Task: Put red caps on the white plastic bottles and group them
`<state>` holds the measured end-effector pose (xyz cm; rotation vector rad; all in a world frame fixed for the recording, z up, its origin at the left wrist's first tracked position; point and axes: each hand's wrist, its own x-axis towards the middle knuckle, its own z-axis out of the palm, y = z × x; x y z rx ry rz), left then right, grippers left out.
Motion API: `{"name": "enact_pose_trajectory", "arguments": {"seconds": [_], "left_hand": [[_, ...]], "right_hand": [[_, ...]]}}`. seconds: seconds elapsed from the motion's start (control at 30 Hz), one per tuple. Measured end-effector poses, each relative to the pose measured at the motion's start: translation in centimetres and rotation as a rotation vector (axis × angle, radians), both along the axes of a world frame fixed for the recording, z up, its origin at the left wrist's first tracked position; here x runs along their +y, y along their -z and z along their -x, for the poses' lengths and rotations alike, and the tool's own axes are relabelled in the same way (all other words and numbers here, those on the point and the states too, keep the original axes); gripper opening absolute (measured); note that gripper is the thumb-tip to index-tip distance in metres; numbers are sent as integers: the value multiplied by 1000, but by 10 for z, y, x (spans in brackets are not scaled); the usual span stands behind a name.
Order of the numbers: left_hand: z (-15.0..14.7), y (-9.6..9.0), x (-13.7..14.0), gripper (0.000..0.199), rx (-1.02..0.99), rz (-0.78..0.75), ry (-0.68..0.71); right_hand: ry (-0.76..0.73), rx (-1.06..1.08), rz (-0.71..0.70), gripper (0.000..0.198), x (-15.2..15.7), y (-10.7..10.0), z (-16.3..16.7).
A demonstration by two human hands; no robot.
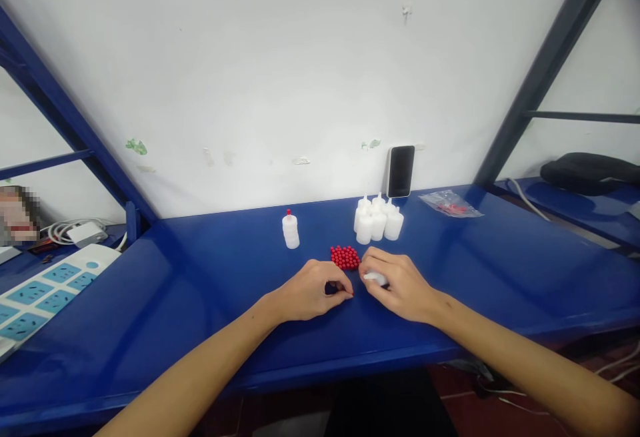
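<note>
Caps [345, 257], small and red, lie in a tight heap on the blue table [200, 277], just beyond both hands and between them. Left hand [313, 291] rests on the table with its fingers curled in, thumb and forefinger tips pressed together at the near edge of the heap; a speck of red shows at the tips, though whether a cap is truly pinched there I cannot tell. Right hand [400, 285] sits just beside it, fingers curled around a small white bottle [376, 279] lying low under the palm, only its end showing toward the left hand. The two hands are close, fingertips nearly meeting, both just short of the heap.

Behind the heap stands a cluster of white bottles [377, 220], upright and packed against each other, uncapped. To their left, apart from them, one capped bottle [291, 230] stands alone, upright, with a red tip on top. A phone [401, 171] leans against the white wall behind the cluster, dark screen facing out. To the right of the cluster a clear plastic bag [450, 203] with something red inside lies flat on the table. At far left a white power strip [45, 293] lies on a neighbouring surface
</note>
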<state>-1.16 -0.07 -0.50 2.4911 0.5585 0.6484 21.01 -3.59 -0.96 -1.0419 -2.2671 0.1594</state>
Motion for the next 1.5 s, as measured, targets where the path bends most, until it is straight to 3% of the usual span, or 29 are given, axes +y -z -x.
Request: {"name": "enact_pose_trajectory", "arguments": {"seconds": [0.13,0.27,0.6,1.2,1.5], "left_hand": [[-4,-3,-3,25,-224,-13,-93],[-8,-7,-7,46,-369,-87,-135],[-10,-8,-12,15,-417,-257,-25],[-15,-2,-13,13,-474,-315,-30],[-16,-2,-14,15,-404,-309,7]], "right_hand": [[61,-82,20,5,-3,-2,5],[75,-107,47,11,-4,-1,10],[-26,79,144,34,-1,-1,8],[-91,105,147,31,1,2,6],[-101,88,147,30,-1,3,5]]}}
